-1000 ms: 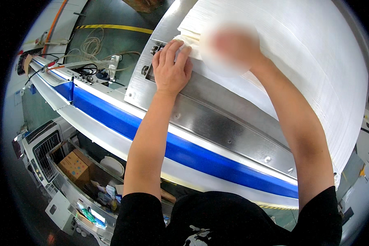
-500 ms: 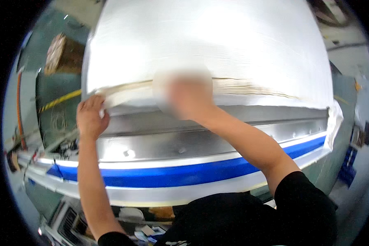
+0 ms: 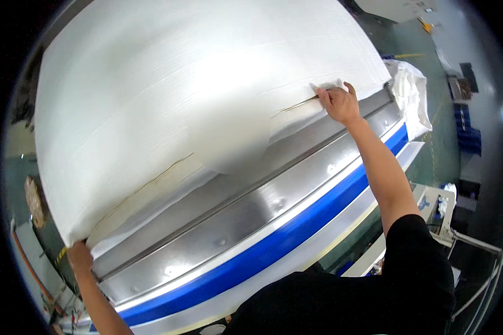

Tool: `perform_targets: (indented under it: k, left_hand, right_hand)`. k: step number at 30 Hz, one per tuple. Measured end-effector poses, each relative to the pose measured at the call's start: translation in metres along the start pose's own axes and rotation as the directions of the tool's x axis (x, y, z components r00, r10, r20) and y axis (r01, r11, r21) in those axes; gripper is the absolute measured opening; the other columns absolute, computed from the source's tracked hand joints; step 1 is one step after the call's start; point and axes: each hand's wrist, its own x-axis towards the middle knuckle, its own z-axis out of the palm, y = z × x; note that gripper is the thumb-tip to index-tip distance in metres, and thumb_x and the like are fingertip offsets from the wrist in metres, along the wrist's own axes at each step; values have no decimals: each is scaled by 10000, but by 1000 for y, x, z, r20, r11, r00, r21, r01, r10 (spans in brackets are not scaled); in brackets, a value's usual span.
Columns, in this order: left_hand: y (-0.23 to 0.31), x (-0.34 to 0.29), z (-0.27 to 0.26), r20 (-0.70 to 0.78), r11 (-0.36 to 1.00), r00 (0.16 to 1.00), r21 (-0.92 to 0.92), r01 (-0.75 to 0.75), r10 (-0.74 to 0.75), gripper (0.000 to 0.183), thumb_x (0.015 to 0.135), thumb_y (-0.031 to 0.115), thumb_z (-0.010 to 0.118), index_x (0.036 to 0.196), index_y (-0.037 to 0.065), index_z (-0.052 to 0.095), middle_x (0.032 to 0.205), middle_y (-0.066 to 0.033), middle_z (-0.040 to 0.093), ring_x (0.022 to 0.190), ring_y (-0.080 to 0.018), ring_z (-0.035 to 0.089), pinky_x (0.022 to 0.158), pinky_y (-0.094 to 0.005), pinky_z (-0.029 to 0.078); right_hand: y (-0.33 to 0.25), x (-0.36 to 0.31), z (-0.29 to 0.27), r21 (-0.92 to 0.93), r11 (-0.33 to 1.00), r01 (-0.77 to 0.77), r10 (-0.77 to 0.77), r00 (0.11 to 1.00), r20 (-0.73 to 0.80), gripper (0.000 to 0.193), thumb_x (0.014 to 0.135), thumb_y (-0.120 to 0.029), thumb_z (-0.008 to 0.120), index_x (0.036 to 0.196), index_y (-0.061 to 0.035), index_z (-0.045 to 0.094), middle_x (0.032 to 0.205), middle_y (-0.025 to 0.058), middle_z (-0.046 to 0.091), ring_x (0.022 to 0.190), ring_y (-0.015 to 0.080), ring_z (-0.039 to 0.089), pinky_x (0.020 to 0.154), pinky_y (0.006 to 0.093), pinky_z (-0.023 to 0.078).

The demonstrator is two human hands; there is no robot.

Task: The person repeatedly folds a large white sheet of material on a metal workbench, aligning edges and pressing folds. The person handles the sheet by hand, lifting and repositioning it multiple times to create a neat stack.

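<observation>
A broad sheet of white fabric (image 3: pixel 151 95) lies on top of a stack of cloth layers. Its front edge runs slantwise from lower left to upper right, with cream layer edges (image 3: pixel 145 192) showing beneath. My right hand (image 3: pixel 340 105) pinches that front edge near its right end, where the cloth puckers at the fingertips. At the near left corner of the stack is my left hand (image 3: pixel 80 258), touching the fabric; its fingers are hidden and dark there. A blurred patch covers the middle of the front edge.
Along the stack's front runs a bare metal table strip (image 3: pixel 251 206), then a blue band (image 3: pixel 262 238) on the table's side. Bunched white cloth (image 3: pixel 411 95) hangs off the right corner. A pale metal frame (image 3: pixel 480 245) stands at the lower right, a brown bundle (image 3: pixel 35 201) at the far left.
My right hand has moved from the middle of the edge toward its right end and now grips there. My left hand stays by the left corner. The whole view has turned and shifted.
</observation>
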Motion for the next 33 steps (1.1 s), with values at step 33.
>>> perform_targets:
  k: [33]
  left_hand:
    - [-35, -60, -65, 47, 973, 983, -142, 180, -175, 342, 878, 67, 480, 1176, 176, 605, 1128, -98, 644, 1012, -328, 599, 1047, -482, 355]
  right_hand:
    - [372, 55, -83, -374, 926, -40, 201, 893, 403, 443, 809, -84, 513, 1236, -176, 585, 1166, 167, 615, 1072, 356, 579, 900, 432, 461]
